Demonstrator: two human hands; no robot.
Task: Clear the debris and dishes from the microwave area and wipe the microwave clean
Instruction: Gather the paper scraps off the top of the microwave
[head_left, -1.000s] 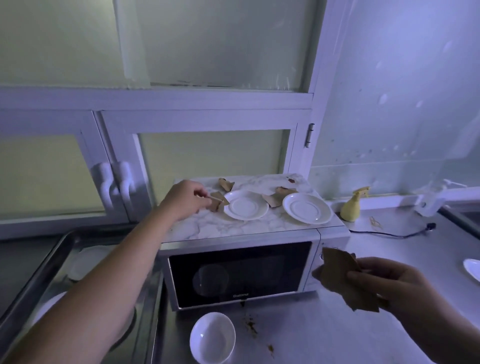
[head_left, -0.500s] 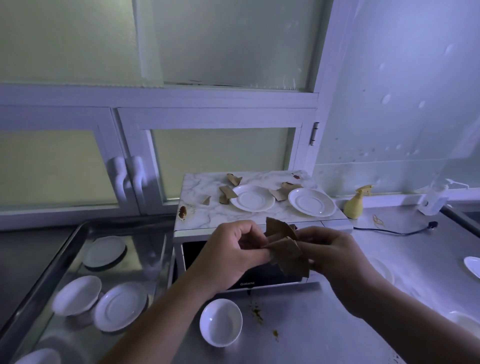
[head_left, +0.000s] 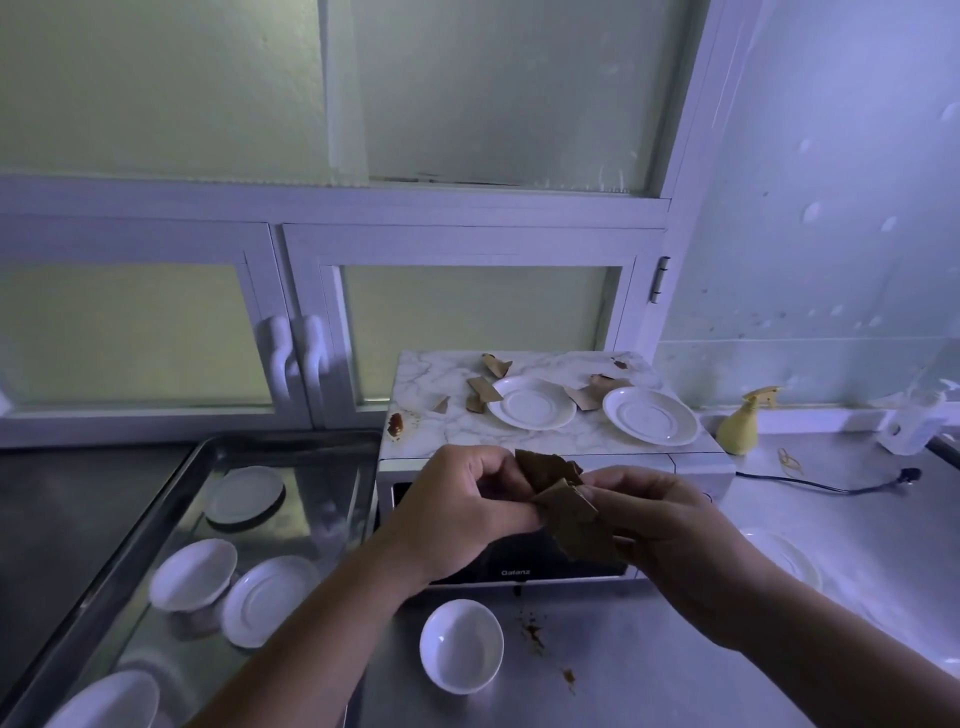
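My left hand (head_left: 462, 512) and my right hand (head_left: 670, 530) meet in front of the microwave (head_left: 545, 441), both pinching a bunch of brown cardboard scraps (head_left: 569, 512). The microwave's marbled top carries two white saucers (head_left: 532, 402) (head_left: 650, 415). Several more cardboard scraps (head_left: 480, 389) lie around the saucers, and a brown smear (head_left: 396, 423) marks the top's left front corner. A white bowl (head_left: 461, 644) stands on the counter below the microwave door, beside brown crumbs (head_left: 535, 631).
A steel tray (head_left: 156, 519) at left holds several white saucers and bowls. A yellow spray bottle (head_left: 740, 426), a white dispenser (head_left: 911, 426) and a black cable (head_left: 831, 486) sit right of the microwave. Another white dish (head_left: 784, 556) lies on the right counter.
My left hand left the microwave top, carrying a scrap down to my right hand. Both hands now hold the gathered scraps together in front of the microwave door.
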